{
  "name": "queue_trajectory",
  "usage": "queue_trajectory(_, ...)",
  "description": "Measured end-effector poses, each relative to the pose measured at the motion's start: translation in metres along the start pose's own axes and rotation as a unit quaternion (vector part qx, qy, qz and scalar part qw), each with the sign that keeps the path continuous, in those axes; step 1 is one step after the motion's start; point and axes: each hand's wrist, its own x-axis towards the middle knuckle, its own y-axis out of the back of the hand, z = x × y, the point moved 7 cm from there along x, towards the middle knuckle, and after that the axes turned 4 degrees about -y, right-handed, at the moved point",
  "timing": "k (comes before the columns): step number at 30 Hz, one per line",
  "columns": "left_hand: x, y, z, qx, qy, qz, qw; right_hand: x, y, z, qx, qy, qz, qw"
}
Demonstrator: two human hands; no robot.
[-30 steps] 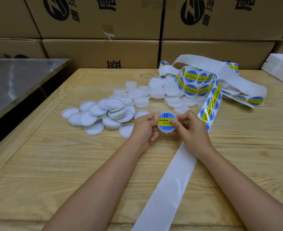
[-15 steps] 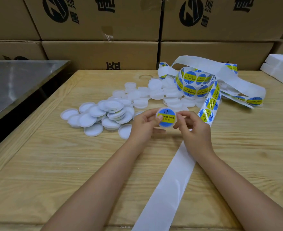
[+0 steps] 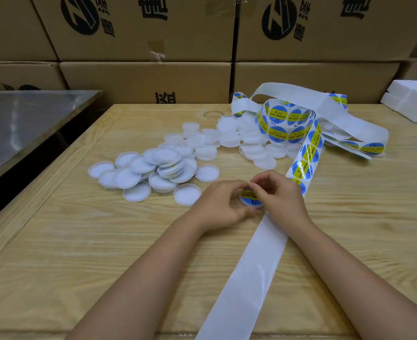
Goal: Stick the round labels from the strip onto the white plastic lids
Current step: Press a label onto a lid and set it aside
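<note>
Head, left hand (image 3: 221, 204), right hand (image 3: 279, 200) gripping round labelled lid (image 3: 249, 198) (glossy)

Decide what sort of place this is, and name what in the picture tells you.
Probably a packing or stockroom area of a small workshop: printed cardboard cartons stacked behind the wooden table, a heap of identical white lids, and a long label strip.

Just one cam, up on the head, facing forward and down across the worktop (image 3: 55, 241), pretty close in; boxes (image 3: 143, 79) wall off the back.
</note>
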Motion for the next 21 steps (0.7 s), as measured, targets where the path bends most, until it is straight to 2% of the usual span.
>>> queue_trajectory(5,0.003,0.002,-0.001,0.078,-0.006,0.023,0.997,0.003,-0.001,0.003,0.064,-0.02,-0.01,0.998)
queue_trajectory(8,0.002,0.008,-0.001,0.205,-0.032,0.057,0.977,0.005,0.009,0.005,0.086,-0.033,0.044,0.995)
queue_trajectory(11,-0.004,0.016,0.003,0.363,-0.065,0.113,0.923,0.009,0.034,0.012,0.022,-0.048,0.142,0.988)
queue_trajectory(14,-0.004,0.022,0.002,0.432,-0.04,0.123,0.893,0.013,0.057,0.021,-0.054,-0.076,0.204,0.975)
queue_trajectory(16,-0.003,0.025,0.003,0.466,-0.029,0.119,0.877,0.017,0.064,0.028,-0.114,-0.098,0.208,0.967)
queue_trajectory(21,-0.002,0.032,-0.005,0.508,0.044,0.112,0.853,0.021,0.058,0.042,-0.209,-0.139,0.137,0.958)
